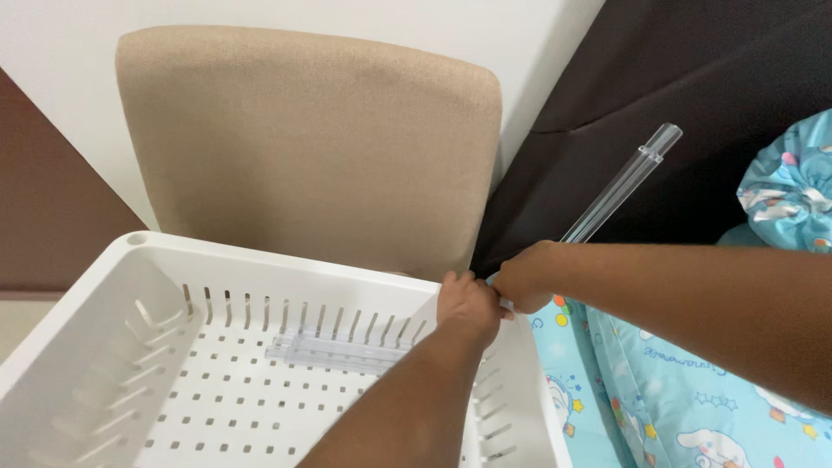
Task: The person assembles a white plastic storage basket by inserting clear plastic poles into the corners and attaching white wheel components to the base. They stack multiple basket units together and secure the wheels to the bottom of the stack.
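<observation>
Head view:

- The right hand (523,279) is closed in a fist around the lower end of a clear plastic rod (622,185). Where the rod's lower tip ends is hidden inside that fist.
- The rod's long axis runs on a slant, from the fist up and to the right, away from the person, and its free end stands out against the dark cloth (693,95) behind.
- The fist sits right at the far right corner of the white basket (113,286), a perforated tray with slotted walls. The rod therefore rises from that corner rather than lying in the basket.
- The left hand (468,303) is clamped over the basket's rim at the same corner, knuckles up. It touches the right hand or lies just beside it; I cannot tell which.
- Both hands are at the corner, but only the right one grips the rod; the left holds the basket.
- A few more clear rods (334,351) lie flat on the basket floor along the far wall, their long axes running left to right, near the left hand.
- A tan chair back (312,147) stands behind the basket, and a blue patterned blanket (685,399) lies to the right, under the right forearm.
</observation>
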